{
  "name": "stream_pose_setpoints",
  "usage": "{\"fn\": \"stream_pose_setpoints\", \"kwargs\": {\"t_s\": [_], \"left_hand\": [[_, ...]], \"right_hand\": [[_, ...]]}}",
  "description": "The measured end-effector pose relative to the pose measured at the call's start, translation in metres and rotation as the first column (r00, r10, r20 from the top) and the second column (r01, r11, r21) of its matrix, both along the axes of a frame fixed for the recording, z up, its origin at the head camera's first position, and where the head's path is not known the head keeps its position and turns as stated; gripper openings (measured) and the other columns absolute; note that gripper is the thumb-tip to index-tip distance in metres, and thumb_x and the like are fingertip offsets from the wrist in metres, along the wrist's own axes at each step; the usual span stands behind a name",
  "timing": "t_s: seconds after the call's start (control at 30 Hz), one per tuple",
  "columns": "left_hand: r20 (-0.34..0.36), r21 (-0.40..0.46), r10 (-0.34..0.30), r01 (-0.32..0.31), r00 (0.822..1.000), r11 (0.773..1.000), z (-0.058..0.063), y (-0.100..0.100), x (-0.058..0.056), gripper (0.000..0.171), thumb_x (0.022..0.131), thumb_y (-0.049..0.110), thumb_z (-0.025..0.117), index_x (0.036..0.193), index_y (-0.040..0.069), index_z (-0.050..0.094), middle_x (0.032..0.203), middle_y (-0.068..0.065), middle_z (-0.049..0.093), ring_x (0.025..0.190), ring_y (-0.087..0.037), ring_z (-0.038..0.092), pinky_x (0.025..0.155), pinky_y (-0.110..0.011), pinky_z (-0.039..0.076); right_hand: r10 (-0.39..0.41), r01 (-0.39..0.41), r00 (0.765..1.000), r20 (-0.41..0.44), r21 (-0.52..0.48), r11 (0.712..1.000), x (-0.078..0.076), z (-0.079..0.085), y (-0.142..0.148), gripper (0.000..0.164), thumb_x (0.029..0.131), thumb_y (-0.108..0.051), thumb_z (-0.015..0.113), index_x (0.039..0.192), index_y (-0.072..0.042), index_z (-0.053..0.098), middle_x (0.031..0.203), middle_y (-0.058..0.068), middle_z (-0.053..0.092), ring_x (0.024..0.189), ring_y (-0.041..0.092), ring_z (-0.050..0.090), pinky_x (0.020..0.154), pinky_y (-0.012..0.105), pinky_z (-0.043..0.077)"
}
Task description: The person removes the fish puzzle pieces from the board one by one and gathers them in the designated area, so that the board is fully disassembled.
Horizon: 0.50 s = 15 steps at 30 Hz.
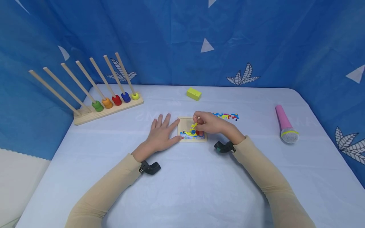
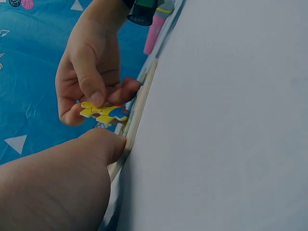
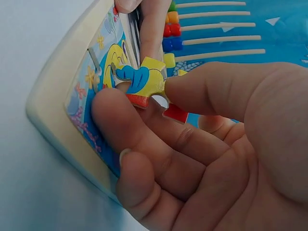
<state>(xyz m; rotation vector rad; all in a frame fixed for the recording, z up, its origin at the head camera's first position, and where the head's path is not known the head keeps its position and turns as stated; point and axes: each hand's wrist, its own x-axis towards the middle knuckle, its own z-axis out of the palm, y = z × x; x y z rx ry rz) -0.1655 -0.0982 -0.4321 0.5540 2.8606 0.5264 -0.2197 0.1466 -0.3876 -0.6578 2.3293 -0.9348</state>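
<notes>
A small wooden jigsaw tray (image 1: 192,140) lies mid-table, its near part filled with pieces of a sea picture. My right hand (image 1: 211,123) pinches a yellow, blue and red puzzle piece (image 3: 148,79) between thumb and fingers, tilted up over the tray. In the right wrist view the piece's lower edge is right at the yellow printed figure (image 3: 115,55) in the tray. My left hand (image 1: 162,135) lies spread with straight fingers, its thumb (image 2: 113,143) on the tray's near left edge and its index fingertip at the far left corner.
More joined puzzle pieces (image 1: 226,116) lie right behind my right hand. A yellow-green block (image 1: 194,94) sits farther back. At the far left stands a wooden bead rack (image 1: 109,110) with tall pegs. A pink toy microphone (image 1: 285,125) lies to the right.
</notes>
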Motion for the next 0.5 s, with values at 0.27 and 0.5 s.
{"fn": "stream_pose_setpoints", "kwargs": {"t_s": [0.27, 0.5], "left_hand": [[0.003, -0.003, 0.005, -0.005, 1.000, 1.000, 0.000, 0.000, 0.001, 0.078, 0.096, 0.059, 0.053, 0.162, 0.023, 0.031, 0.172, -0.019, 0.010, 0.158, -0.047, -0.001, 0.125, -0.067, 0.002], [0.002, -0.002, 0.002, -0.002, 1.000, 1.000, -0.001, 0.001, 0.000, 0.079, 0.096, 0.059, 0.054, 0.162, 0.024, 0.030, 0.172, -0.018, 0.009, 0.159, -0.047, -0.002, 0.125, -0.067, 0.002]], "right_hand": [[-0.052, 0.051, 0.994, -0.092, -0.014, 0.999, -0.001, 0.005, 0.008, 0.014, 0.096, -0.007, 0.064, 0.102, -0.008, 0.051, 0.082, 0.007, 0.070, 0.071, 0.020, 0.063, 0.073, 0.031, 0.050], [-0.183, 0.182, 0.970, -0.162, -0.023, 0.983, -0.002, 0.011, 0.038, 0.019, 0.096, -0.008, 0.066, 0.112, -0.004, 0.057, 0.092, 0.013, 0.072, 0.073, 0.021, 0.064, 0.068, 0.029, 0.053]]}}
